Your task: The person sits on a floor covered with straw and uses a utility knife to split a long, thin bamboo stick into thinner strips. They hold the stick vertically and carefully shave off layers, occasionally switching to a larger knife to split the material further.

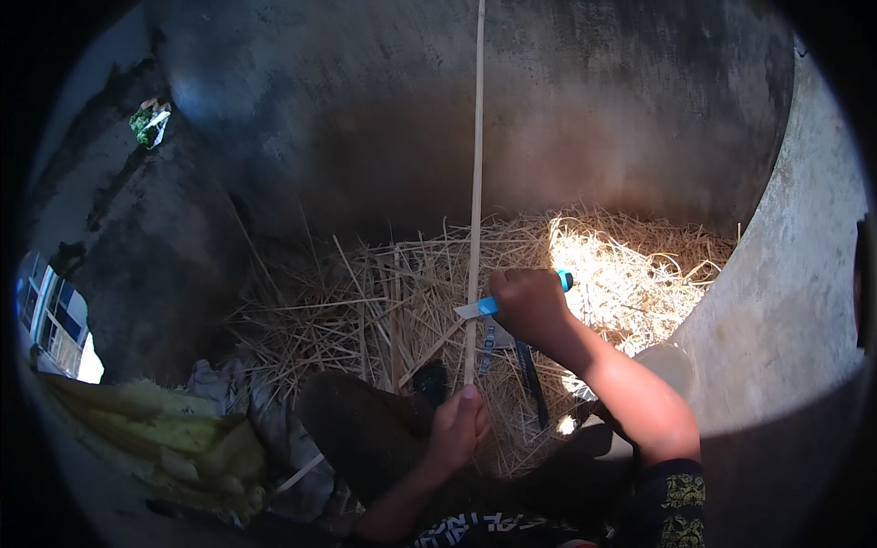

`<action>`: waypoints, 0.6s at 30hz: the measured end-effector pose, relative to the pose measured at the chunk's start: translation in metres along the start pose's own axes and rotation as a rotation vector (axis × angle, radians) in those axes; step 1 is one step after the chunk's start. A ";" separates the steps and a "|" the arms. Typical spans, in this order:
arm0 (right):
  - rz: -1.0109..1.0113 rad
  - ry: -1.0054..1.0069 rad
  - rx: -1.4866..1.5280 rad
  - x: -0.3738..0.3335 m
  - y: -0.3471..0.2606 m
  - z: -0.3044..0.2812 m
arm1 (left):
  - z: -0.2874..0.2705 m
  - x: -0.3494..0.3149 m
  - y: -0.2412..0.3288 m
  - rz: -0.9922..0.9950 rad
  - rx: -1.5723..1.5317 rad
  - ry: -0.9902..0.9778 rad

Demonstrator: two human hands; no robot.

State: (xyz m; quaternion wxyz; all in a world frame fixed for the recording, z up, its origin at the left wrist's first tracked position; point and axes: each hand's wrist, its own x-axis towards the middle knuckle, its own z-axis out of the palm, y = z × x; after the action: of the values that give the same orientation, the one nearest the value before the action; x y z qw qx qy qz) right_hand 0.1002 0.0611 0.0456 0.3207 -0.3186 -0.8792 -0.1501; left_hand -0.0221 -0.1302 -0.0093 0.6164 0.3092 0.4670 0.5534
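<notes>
A long, thin, pale strip of what looks like bamboo or wood [477, 164] runs upright up the middle of the view, past its top edge. My left hand [457, 427] is closed around its lower end, the thumb lying along it. In my right hand [530, 306] is a blue utility knife [564, 279], my fist wrapped round its handle. The short, broad blade points left and lies against the strip, a little above my left hand. My right fist hides most of the handle.
Straw-like shavings and thin strips [393, 310] cover the floor, sunlit at the right [621, 274]. A dark, stained wall [365, 110] stands behind. Pale concrete [786, 265] curves up at the right. Yellowish cloth [174, 438] lies at the left. My bent knees are close below.
</notes>
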 end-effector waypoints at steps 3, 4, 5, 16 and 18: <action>-0.076 0.032 0.103 -0.004 -0.013 0.009 | -0.003 -0.002 -0.001 0.059 0.050 0.014; -0.121 0.038 0.110 -0.004 -0.010 0.018 | -0.001 -0.001 0.002 0.054 0.041 0.008; -0.144 0.052 0.130 -0.006 -0.011 0.020 | -0.001 -0.003 0.002 0.036 0.031 0.005; -0.031 0.038 -0.080 -0.007 0.005 0.040 | -0.020 -0.001 -0.028 0.117 0.287 0.090; -0.009 0.041 -0.138 -0.008 0.023 0.042 | -0.014 -0.001 -0.037 0.167 0.337 0.066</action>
State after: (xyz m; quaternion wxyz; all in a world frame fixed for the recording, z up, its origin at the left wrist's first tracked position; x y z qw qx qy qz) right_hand 0.1005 0.0942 0.0103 0.3152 -0.3328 -0.8616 -0.2181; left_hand -0.0204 -0.1400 -0.0480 0.4920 0.4275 0.5458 0.5265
